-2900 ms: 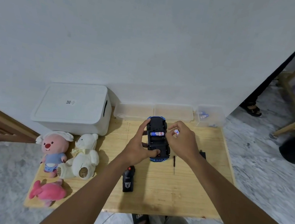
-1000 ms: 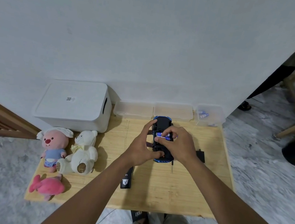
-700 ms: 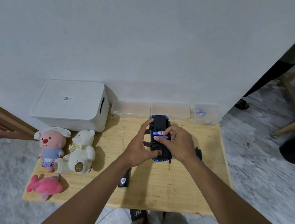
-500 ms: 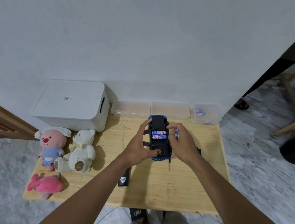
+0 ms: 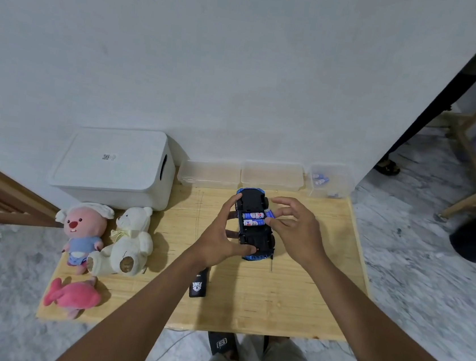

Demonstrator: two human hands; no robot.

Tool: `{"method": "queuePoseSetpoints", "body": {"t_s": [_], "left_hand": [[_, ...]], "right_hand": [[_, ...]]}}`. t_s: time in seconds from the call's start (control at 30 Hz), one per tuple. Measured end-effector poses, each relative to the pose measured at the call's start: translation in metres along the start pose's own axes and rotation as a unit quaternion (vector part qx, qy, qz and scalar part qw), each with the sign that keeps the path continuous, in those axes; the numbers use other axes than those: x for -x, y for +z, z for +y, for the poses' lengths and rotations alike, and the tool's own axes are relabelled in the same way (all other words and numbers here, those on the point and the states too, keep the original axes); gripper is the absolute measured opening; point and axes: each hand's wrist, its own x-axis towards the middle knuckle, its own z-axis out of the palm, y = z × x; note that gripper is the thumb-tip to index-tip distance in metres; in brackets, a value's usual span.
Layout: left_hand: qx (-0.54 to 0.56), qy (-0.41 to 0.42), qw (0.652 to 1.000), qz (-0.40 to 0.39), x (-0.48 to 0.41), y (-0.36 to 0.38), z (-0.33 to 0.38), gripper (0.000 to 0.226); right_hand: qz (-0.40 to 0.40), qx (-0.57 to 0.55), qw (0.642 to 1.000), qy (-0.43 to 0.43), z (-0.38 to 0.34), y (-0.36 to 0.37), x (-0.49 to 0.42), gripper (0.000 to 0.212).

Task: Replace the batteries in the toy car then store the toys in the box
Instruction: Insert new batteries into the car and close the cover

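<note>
The blue toy car (image 5: pixel 254 235) lies upside down on the wooden table (image 5: pixel 276 300), black underside up. Two blue-and-white batteries (image 5: pixel 253 219) sit in its open compartment. My left hand (image 5: pixel 222 238) grips the car from the left, thumb at its near end. My right hand (image 5: pixel 294 231) hovers at the car's right side and pinches a third battery (image 5: pixel 270 213) between thumb and fingers. The white lidded storage box (image 5: pixel 113 166) stands at the back left.
A pink plush (image 5: pixel 84 228), a white bear (image 5: pixel 127 242) and a pink fish plush (image 5: pixel 72 298) lie at the left edge. A black remote (image 5: pixel 198 284) and a thin screwdriver (image 5: pixel 271 264) lie near the car. Clear trays (image 5: pixel 271 175) line the wall; the right one (image 5: pixel 330 180) holds batteries.
A second battery went into the compartment beside the first. My right hand drew back to the car's right side and now holds another battery there. My left hand kept its grip.
</note>
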Motion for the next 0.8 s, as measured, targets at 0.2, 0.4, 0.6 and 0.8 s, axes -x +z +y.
{"method": "queuePoseSetpoints", "body": {"t_s": [0.2,0.4,0.6,0.8], "left_hand": [[-0.005,-0.012,1.0,0.003,-0.001,-0.002,0.002,0.118],[-0.006,-0.006,1.0,0.001,-0.002,0.0,0.004,0.119],[0.012,-0.001,1.0,0.014,-0.005,0.0,0.008,0.117],[0.006,-0.001,1.0,0.013,-0.008,0.003,0.01,0.117]], "right_hand": [[-0.081,0.138,0.987,-0.028,0.001,0.001,-0.004,0.011],[-0.065,0.133,0.989,-0.002,0.0,0.007,-0.007,0.027],[0.114,0.1,0.988,0.042,0.007,0.021,0.004,0.04],[0.143,0.108,0.984,0.011,0.007,0.032,0.01,0.023]]}}
